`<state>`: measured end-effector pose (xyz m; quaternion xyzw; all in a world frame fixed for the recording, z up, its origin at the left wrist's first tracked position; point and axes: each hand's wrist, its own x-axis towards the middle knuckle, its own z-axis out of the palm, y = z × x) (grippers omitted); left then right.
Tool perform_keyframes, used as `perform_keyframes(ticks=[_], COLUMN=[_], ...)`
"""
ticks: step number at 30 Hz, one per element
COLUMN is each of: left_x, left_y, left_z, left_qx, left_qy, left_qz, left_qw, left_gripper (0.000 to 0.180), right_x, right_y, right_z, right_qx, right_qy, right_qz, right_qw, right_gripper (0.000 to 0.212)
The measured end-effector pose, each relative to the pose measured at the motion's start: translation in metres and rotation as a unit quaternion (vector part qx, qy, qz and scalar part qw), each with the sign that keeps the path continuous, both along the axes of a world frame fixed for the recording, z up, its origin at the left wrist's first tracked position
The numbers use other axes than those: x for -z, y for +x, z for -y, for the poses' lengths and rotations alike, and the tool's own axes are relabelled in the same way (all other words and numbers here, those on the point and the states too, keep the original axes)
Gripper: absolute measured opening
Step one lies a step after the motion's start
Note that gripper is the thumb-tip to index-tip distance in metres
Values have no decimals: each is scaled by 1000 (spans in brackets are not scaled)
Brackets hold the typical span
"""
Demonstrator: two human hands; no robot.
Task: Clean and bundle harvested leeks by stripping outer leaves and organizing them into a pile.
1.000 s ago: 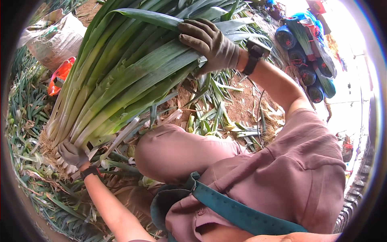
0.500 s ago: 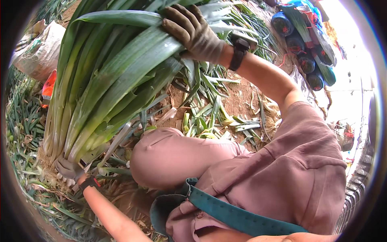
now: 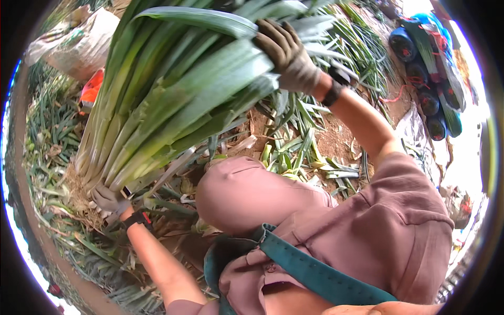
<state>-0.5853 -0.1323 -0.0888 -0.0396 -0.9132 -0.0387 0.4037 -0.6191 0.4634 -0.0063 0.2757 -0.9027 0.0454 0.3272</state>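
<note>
A big bundle of leeks (image 3: 173, 100), with long green leaves and pale stalks, is held slanted in front of me. My right hand (image 3: 286, 55), in a grey-brown glove, grips the leafy upper part. At the lower left my left hand (image 3: 109, 200), also gloved, grasps the white root end, where roots and soil show. A dark watch sits on my right wrist, and a black and red strap on the left. My bent knee in mauve cloth (image 3: 247, 191) lies just below the bundle.
Cut leek leaves (image 3: 294, 152) and brown soil cover the ground. A pale sack (image 3: 79, 44) and an orange object (image 3: 92, 86) lie at the upper left. Blue rolled bundles (image 3: 425, 68) with red cord are at the upper right. More green leaves line the left edge.
The bundle has swung more upright, its leafy end lifted up and to the left. My right hand rose with it, and my left hand moved slightly up at the root end.
</note>
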Motion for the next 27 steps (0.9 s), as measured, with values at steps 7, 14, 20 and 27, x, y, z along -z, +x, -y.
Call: perform_keyframes(ticks=[7, 14, 20, 27], left_x=[0, 1, 2, -12], left_y=[-4, -6, -5, 0], left_z=[7, 4, 29, -6], left_qx=[-8, 7, -9, 27], left_qy=[38, 148, 244, 268], left_qz=[28, 27, 76, 64], left_qw=[999, 989, 967, 961], left_gripper=[24, 20, 24, 28], right_x=[-38, -61, -79, -73], right_y=[25, 69, 38, 22], right_z=[-6, 20, 93, 98], right_qx=[-26, -20, -68, -79], right_qy=[-13, -83, 46, 104], right_qz=[116, -58, -57, -48], right_qw=[993, 995, 995, 990], right_gripper=[87, 86, 81, 84])
